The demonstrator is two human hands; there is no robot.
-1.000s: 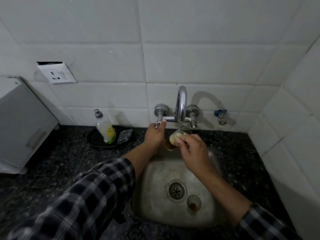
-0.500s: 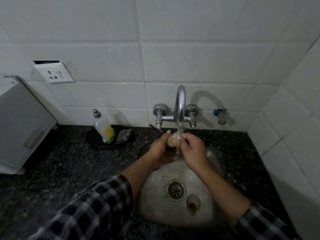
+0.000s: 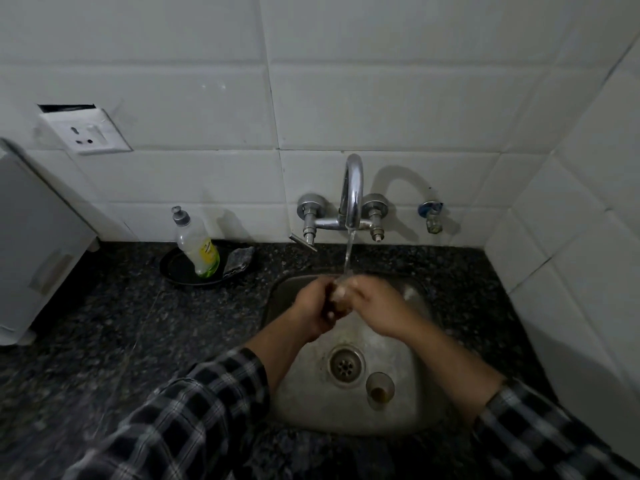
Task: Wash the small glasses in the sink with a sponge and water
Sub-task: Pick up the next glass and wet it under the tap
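Head view: your left hand (image 3: 313, 308) and right hand (image 3: 375, 306) meet right under the tap (image 3: 352, 188). Fingers of both are curled tight round one small glass (image 3: 338, 293), which is mostly hidden between them. The water stream (image 3: 348, 251) from the tap lands on it. A second glass (image 3: 380, 389) stands upright on the sink (image 3: 311, 403) floor, well below the tap, just beside the drain (image 3: 346, 364). Left of the tap: soap bottle (image 3: 197, 244) upright in a black dish (image 3: 175, 268), grey scrubber (image 3: 239, 259) on the dish edge nearest the tap.

My left hand (image 3: 309, 311) and right hand (image 3: 379, 308) cover most of the glass (image 3: 340, 299); the white box (image 3: 34, 237) at 9 o'clock is edge-cropped.
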